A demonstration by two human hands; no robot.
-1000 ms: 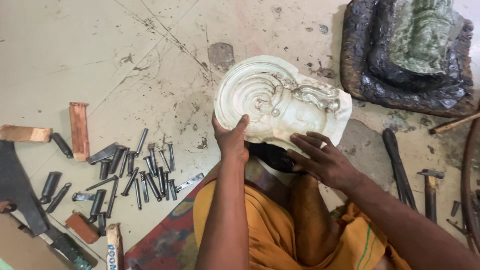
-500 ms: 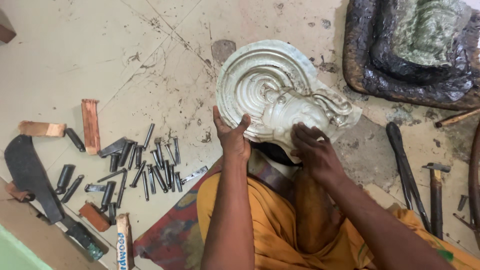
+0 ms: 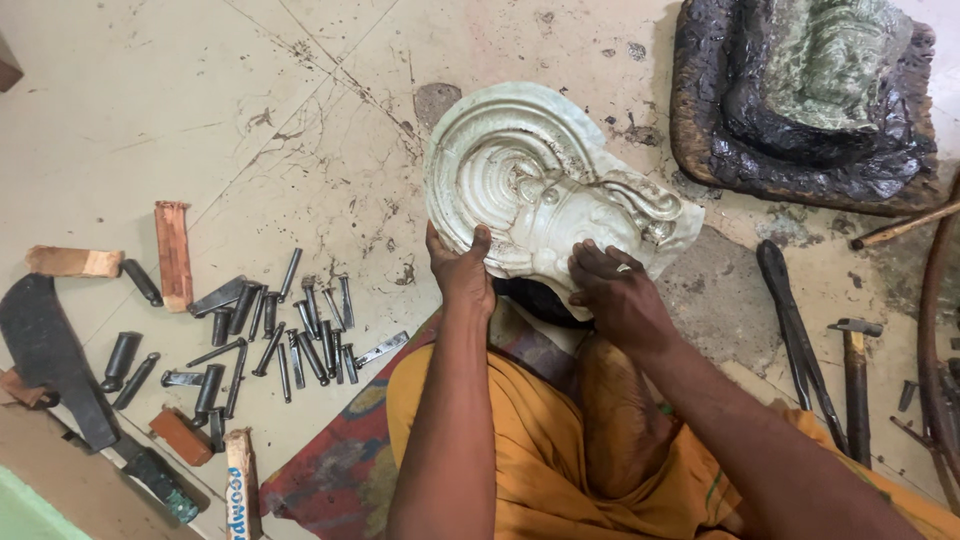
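- The pale embossed metal relief (image 3: pixel 545 190) sits in the upper middle of the frame, propped at its near edge on the person's lap and a dark block beneath it, tilted up toward the camera.
- The raised work already looks well advanced: concentric ribbed arcs fill the left part and a face-like form with brows shows at the right. I judge the shaping largely done and only finer detail or handling left, since no tool is in either hand.
- The left hand (image 3: pixel 462 272) grips the lower left edge of the relief, thumb on its face and fingers curled behind, closed firmly on the rim.
- The right hand (image 3: pixel 618 290) lies over the lower right edge with fingers spread flat on the surface; how far they wrap round the rim is hidden, so it may be pressing rather than clasping.
- At the left of the frame, a scatter of dark steel punches (image 3: pixel 270 335) lies on the floor (image 3: pixel 200 110), well apart from both hands, with wooden blocks (image 3: pixel 172 252) beside them.
- At the upper right, a second relief rests in a black pitch bed (image 3: pixel 720 110); a hammer (image 3: pixel 855 370) and long tongs (image 3: pixel 790 320) lie at the right.
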